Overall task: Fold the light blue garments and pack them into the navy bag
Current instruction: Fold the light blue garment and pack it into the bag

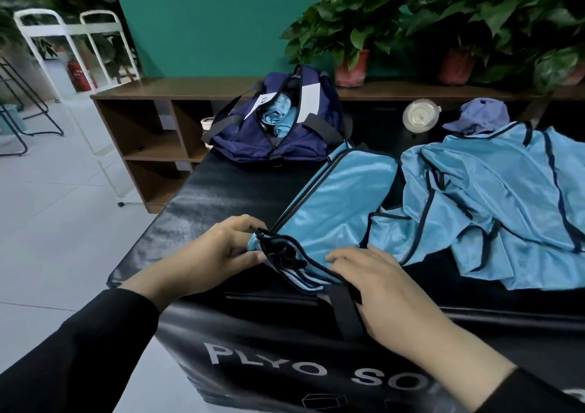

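Note:
A light blue garment (335, 203) with dark trim lies folded into a long strip on the black padded box (221, 191). My left hand (218, 251) pinches its near end at the left corner. My right hand (376, 283) rests flat on the same near end, fingers spread over the fabric. More light blue garments (493, 197) lie in a loose heap to the right. The navy bag (278, 121) stands open at the far end of the box, with rolled light blue fabric (278, 115) inside it.
A purple cap (481, 115) and a clear round lid (419, 115) lie behind the heap. A brown shelf unit (152, 127) with potted plants (351, 33) lines the teal wall. White racks and black stools stand on the tiled floor at left.

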